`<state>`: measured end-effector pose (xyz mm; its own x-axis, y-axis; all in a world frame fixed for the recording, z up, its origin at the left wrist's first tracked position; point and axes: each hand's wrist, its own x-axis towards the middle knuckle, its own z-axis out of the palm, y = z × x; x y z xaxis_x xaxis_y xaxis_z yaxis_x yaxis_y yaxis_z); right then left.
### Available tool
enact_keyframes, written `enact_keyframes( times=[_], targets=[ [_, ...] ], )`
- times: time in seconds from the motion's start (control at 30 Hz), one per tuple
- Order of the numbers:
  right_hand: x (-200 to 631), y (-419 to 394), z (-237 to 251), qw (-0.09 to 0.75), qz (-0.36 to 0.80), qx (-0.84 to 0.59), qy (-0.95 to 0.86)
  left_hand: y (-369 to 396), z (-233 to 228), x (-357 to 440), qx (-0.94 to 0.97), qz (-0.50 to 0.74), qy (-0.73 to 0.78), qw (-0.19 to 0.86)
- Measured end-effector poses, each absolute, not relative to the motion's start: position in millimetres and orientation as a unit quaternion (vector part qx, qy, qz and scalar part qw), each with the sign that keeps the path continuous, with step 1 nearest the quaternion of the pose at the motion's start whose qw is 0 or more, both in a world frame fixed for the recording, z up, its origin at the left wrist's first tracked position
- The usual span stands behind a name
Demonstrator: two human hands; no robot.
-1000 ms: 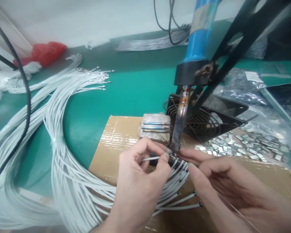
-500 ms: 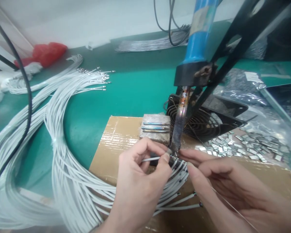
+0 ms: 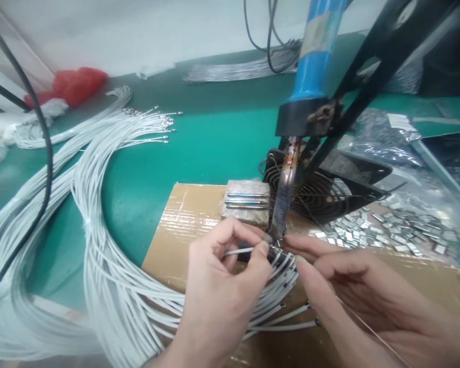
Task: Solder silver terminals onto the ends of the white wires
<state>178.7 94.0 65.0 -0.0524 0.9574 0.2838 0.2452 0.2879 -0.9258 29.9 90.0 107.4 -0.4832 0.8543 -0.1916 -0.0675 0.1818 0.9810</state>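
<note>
My left hand (image 3: 226,281) is closed in a pinch on a white cable (image 3: 238,251), near its end. That end lies right under the tip of a soldering iron (image 3: 279,212) with a blue handle, clamped upright in a black stand. From the right, my right hand (image 3: 352,281) pinches a thin solder wire (image 3: 368,328), which trails down across the palm. Its fingertips are close to the iron's tip. The exact contact there is too small to make out. Below both hands, several white cable ends (image 3: 283,286) fan out over the cardboard.
A large bundle of white cables (image 3: 95,225) curves along the left. Behind my left hand stands a block with metal rods (image 3: 247,197). A black fan (image 3: 314,189) sits behind the iron, and small metal pieces (image 3: 394,230) lie scattered at right. Brown cardboard (image 3: 184,214) covers the green table.
</note>
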Motion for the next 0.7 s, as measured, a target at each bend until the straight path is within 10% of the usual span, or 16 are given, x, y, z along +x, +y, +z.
enact_keyframes(
  times=[0.7],
  targets=[
    [170.8,88.0,70.8,0.496,0.375,-0.537,-0.57,85.6,101.4,33.9,0.304,0.578,0.641,0.403]
  ],
)
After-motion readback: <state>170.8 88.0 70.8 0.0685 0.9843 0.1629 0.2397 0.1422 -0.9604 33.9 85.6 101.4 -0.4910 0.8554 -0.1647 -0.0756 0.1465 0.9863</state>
